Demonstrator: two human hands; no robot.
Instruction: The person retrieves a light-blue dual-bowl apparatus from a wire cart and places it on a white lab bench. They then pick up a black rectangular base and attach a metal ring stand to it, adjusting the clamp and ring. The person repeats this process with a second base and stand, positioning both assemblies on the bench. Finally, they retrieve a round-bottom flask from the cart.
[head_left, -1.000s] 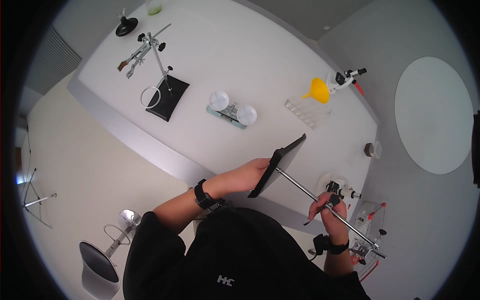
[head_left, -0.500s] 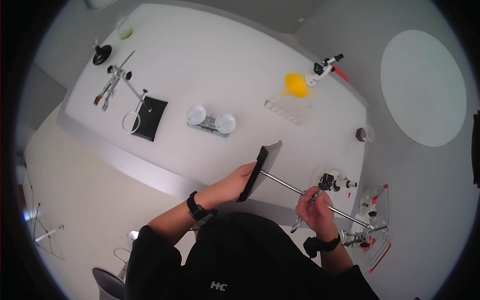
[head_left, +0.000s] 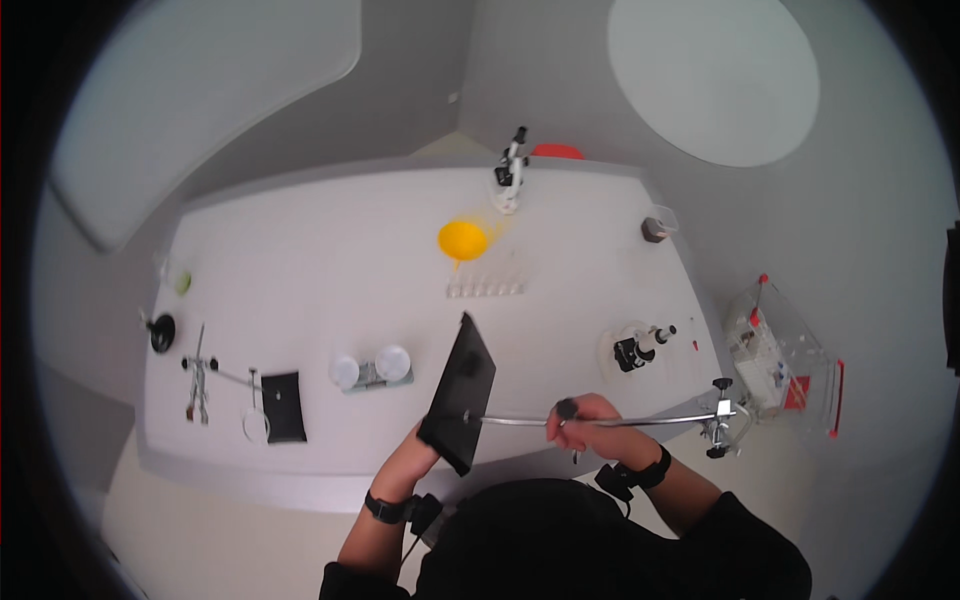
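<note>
A retort stand is held sideways over the front of the table, its black rectangular base (head_left: 468, 385) on the left and its metal rod (head_left: 650, 421) running right. My left hand (head_left: 412, 458) grips the base's near edge, with most of its fingers hidden behind the plate. Around the middle of the rod, my right hand (head_left: 590, 430) is closed; a dark round knob (head_left: 567, 408) shows at its fingers. A metal clamp (head_left: 719, 418) with black knobs sits at the rod's right end, beyond my right hand.
On the white table (head_left: 340, 260) are a pan balance (head_left: 372, 372), a second retort stand (head_left: 284, 405), a yellow funnel (head_left: 463, 240), a test tube rack (head_left: 485, 288) and two microscopes (head_left: 632, 350) (head_left: 508, 180). A wire-sided cart (head_left: 790, 365) with red parts stands off the right edge.
My view has turned, so the table now lies more level. The stand's rod has gone from slanting down rightward to nearly horizontal, and its base has tipped to show its dark face.
</note>
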